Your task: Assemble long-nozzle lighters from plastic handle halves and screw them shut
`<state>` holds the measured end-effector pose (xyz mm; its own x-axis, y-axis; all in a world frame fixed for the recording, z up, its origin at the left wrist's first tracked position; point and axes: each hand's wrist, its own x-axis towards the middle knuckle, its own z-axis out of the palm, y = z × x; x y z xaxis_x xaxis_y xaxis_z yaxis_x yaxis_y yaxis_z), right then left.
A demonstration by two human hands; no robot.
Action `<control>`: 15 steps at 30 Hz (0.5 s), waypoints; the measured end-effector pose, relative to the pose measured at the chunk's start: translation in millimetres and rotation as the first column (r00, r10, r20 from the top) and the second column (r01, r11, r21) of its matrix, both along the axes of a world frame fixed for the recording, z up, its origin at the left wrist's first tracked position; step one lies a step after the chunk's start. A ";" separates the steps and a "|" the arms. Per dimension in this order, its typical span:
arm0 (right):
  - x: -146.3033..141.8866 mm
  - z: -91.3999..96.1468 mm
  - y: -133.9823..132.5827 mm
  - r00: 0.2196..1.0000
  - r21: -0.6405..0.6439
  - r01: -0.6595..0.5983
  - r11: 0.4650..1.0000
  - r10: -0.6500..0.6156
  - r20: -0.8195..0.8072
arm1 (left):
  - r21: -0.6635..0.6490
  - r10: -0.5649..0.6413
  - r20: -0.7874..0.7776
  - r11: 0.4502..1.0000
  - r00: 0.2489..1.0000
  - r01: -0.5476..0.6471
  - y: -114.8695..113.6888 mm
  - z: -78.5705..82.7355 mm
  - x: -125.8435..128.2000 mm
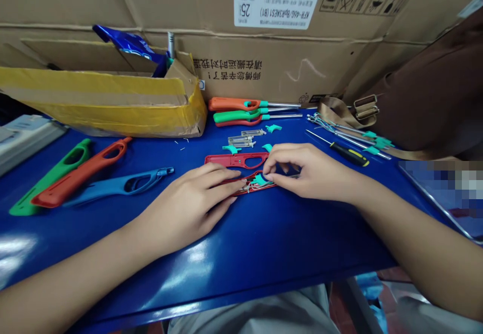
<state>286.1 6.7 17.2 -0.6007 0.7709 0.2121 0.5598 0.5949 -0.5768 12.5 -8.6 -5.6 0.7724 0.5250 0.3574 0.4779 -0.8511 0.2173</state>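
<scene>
Red lighter shell (pixel 264 186) mostly hidden under left hand (pixel 188 205), right hand (pixel 311 170) pinching its end.

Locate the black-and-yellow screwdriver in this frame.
In the head view, the black-and-yellow plastic-handled screwdriver lies on the blue table, just right of the person's right hand and below the metal rods with teal clips.

The left hand (pixel 188 208) and right hand (pixel 313 170) cover most of the red plastic lighter shell (pixel 237 191) on the desk (pixel 241 253), hiding its wiring and whatever the right fingers (pixel 268 170) press. At far right, a metal-rimmed panel (pixel 433 188) is pixelated past telling. Tiny pale bits (pixel 181 144) left of centre are too small to name. A brown bag (pixel 433 87) runs off the right edge.
</scene>
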 end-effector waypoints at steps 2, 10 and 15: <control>1.6 0.6 -0.6 0.997 -0.055 -0.040 0.998 0.043 0.069 | -0.004 -0.042 -0.028 0.999 0.999 0.042 1.3 -4.8 -0.9; -1.1 -2.2 -2.3 0.995 -0.123 -0.046 0.991 0.056 0.079 | -0.054 -0.050 -0.085 0.997 0.995 0.045 5.3 -4.1 -5.1; -0.6 -2.4 -3.7 0.996 -0.158 -0.031 0.987 0.044 0.079 | 0.013 -0.020 -0.120 1.000 0.993 0.021 3.4 4.5 -8.4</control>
